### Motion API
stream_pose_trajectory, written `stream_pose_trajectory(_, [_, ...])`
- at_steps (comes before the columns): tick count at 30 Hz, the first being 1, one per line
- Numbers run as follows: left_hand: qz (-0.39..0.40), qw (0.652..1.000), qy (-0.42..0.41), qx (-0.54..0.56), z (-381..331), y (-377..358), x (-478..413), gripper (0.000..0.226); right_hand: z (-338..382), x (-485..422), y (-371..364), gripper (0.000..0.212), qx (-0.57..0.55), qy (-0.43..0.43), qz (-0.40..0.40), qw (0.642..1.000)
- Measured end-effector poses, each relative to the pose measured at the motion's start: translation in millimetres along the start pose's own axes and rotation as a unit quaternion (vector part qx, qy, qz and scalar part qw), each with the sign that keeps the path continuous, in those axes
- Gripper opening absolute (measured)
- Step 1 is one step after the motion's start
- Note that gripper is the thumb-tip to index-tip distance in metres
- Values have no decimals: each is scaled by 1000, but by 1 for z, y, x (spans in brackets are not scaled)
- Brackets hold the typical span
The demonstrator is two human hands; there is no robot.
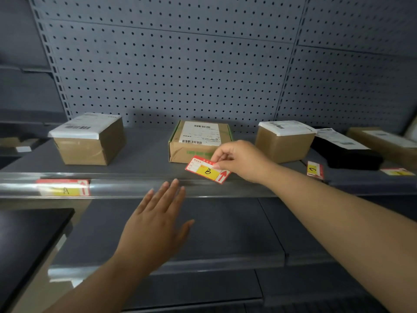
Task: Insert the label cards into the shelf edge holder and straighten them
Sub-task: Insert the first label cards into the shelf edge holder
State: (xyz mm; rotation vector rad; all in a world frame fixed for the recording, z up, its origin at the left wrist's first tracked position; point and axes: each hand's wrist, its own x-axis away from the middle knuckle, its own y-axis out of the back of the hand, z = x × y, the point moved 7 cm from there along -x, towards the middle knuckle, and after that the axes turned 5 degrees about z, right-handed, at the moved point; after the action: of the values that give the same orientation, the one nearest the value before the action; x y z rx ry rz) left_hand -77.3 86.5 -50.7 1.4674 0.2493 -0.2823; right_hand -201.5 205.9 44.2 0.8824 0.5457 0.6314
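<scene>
The left grip (155, 222), fingers straight and spread, reaches its fingertips to the shelf edge holder (126, 188), and just beyond, the right grip (241, 161) pinches the tilted label card B (206, 170) by its upper right edge, low corner at the holder's top, before a cardboard box (198, 136).

Red, yellow and grey against a dotted wall.

The card marked B (207, 170) is bordered in red, with a black handwritten letter on a yellow field and a red arrow on white. The same scheme is seen, paler, on the card marked A (64, 188) behind the glossy clear shelf edge holder (135, 188). The shelf (146, 152) is coloured dark grey. The back panel (180, 64) is patterned with a regular grid of dark holes on lighter grey. The middle box (198, 141) is shown in brown with green print and a white, black-barcoded label.
</scene>
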Motion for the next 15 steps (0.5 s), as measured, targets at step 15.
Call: stream_pose_trajectory(15, [-14, 1000, 22, 8, 2, -4, -7, 69, -1, -9, -1, 8, 54, 20, 33, 998])
